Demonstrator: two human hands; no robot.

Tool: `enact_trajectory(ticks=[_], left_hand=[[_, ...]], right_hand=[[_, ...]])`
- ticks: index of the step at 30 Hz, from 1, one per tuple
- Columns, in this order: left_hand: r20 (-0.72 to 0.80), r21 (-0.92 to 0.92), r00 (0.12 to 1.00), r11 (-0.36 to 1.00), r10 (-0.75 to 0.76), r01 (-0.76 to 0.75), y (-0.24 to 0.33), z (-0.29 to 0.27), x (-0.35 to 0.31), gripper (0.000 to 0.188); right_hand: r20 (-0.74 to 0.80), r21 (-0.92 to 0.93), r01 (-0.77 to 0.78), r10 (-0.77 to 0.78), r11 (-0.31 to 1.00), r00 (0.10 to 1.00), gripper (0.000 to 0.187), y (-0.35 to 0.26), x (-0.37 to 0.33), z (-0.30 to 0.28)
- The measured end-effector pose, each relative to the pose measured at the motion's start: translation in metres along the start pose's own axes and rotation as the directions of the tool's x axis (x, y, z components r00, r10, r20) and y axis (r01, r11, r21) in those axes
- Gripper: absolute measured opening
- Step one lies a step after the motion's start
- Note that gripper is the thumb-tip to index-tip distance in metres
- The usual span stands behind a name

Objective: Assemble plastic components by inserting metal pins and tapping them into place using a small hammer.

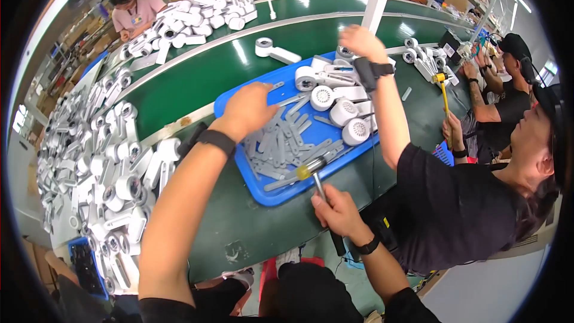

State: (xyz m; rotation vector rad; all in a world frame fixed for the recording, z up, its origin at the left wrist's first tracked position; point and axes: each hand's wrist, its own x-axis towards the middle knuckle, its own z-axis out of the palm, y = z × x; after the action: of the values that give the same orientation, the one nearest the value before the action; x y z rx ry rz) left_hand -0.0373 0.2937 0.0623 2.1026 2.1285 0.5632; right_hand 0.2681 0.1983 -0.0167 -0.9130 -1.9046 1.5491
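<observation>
My left hand [248,110] is over the left part of a blue tray [272,196], its fingers closed, with a small grey plastic strip [276,85] showing at the fingertips. Many similar grey strips [287,140] lie loose in the tray below. Near the tray's front edge, my right hand [339,210] grips a hammer [320,188] with a metal shaft, dark handle and translucent yellow face. The hammer's head is above the strips. White handheld-fan-like pieces [344,112] with round grilled heads fill the tray's right side.
A co-worker's arm [388,113] reaches across the tray's right side. White parts [128,188] are heaped at my left, with another pile [197,18] across the green conveyor belt [179,101]. One white piece [278,52] lies on the belt. At right, a co-worker's hand holds a yellow hammer [442,87].
</observation>
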Motion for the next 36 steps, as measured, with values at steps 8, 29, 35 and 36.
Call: enact_trajectory(ticks=[8,29,35,36], left_hand=[[-0.048,-0.169,0.953,0.938,0.299,-0.302,0.051,0.087,0.08,0.074],[-0.144,0.03,0.969,0.98,0.2,-0.198,-0.016,-0.077,-0.252,0.074],[-0.106,0.026,0.959,0.965,0.264,-0.263,-0.038,-0.049,-0.295,0.072],[-0.134,-0.089,0.963,0.965,0.232,-0.245,-0.038,-0.048,-0.297,0.069]], right_hand=[[0.016,0.151,-0.088,0.087,0.985,0.996,0.018,-0.003,0.009,-0.01],[-0.038,0.281,-0.067,0.081,0.957,0.996,0.018,0.014,0.013,-0.003],[-0.014,0.266,-0.085,0.092,0.96,0.996,0.018,0.017,0.01,0.001],[-0.016,0.254,-0.071,0.077,0.965,0.997,0.018,0.016,0.012,0.003]])
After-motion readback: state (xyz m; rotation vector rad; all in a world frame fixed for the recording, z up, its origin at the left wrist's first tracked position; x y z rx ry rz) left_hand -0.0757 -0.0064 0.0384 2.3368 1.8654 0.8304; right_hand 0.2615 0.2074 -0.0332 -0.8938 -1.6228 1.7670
